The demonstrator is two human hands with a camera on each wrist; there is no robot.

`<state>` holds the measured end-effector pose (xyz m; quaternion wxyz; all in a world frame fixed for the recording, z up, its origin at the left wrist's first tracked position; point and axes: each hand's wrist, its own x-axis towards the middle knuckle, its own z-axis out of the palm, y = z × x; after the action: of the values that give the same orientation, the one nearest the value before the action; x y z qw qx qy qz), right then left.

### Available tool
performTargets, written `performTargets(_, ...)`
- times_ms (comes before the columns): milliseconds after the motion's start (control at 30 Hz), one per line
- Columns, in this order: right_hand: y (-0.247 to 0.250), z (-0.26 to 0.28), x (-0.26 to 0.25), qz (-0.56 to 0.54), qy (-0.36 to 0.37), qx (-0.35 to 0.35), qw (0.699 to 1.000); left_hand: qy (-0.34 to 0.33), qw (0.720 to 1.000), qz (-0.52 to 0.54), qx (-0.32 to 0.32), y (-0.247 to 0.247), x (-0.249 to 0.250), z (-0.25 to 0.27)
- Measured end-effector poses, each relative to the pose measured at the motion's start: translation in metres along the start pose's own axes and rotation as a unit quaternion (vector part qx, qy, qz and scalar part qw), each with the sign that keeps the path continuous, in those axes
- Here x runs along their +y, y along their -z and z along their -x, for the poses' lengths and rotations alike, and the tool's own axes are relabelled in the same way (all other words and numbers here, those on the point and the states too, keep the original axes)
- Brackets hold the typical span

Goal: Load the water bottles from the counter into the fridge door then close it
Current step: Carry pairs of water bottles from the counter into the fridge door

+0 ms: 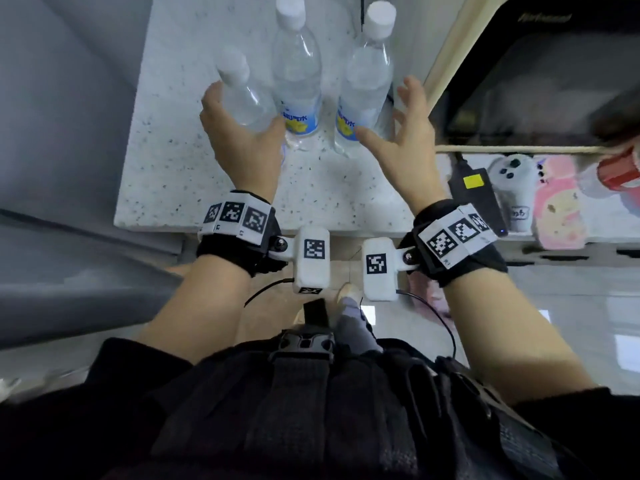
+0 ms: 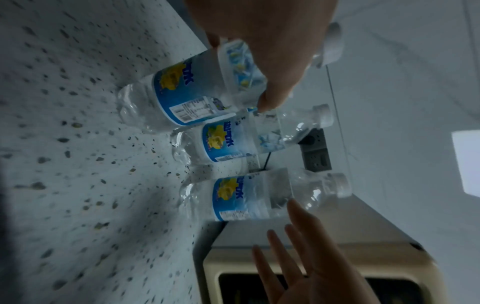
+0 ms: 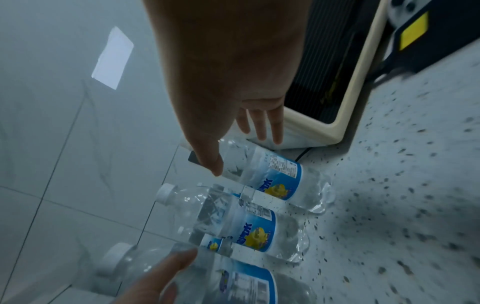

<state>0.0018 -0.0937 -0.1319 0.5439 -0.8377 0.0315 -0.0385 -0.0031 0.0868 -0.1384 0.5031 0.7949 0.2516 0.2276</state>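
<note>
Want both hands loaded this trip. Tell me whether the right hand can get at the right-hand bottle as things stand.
Probably yes. The right hand is open beside the right-hand bottle, thumb in front and fingers toward the oven side. Nothing lies between them, though the gap by the oven looks narrow.

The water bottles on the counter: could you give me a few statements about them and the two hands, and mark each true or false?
1. Three water bottles stand upright on the speckled counter. True.
2. The left hand grips the left bottle. True.
3. The right hand already holds the right bottle firmly. False: its fingers are spread open beside the bottle.
4. The middle bottle has lost its cap. False: all three have white caps.
5. A cream-framed appliance sits to the right of the bottles. True.
</note>
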Motion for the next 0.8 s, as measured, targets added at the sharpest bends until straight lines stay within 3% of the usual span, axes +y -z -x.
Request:
performTargets(167, -0.013, -0.058, 0.015, -0.027, 0.001, -0.037, 0.999, 0.025, 0.997, 0.030, 0.068, -0.020, -0.003, -0.011)
performTargets(333, -0.021, -0.082, 0.022, -0.040, 0.019, -0.041, 0.998, 0.000, 0.997, 0.016, 0.076, -0.035, -0.006, -0.013)
performTargets(600, -0.025, -0.069, 0.023, -0.038, 0.032, 0.003, 0.999, 0.001, 0.997, -0.014, 0.077, -0.022, -0.013, -0.015)
performTargets(800, -0.026, -0.023, 0.008, -0.014, 0.035, 0.012, 0.999, -0.010, 0.998, -0.041, 0.040, 0.008, -0.015, -0.003)
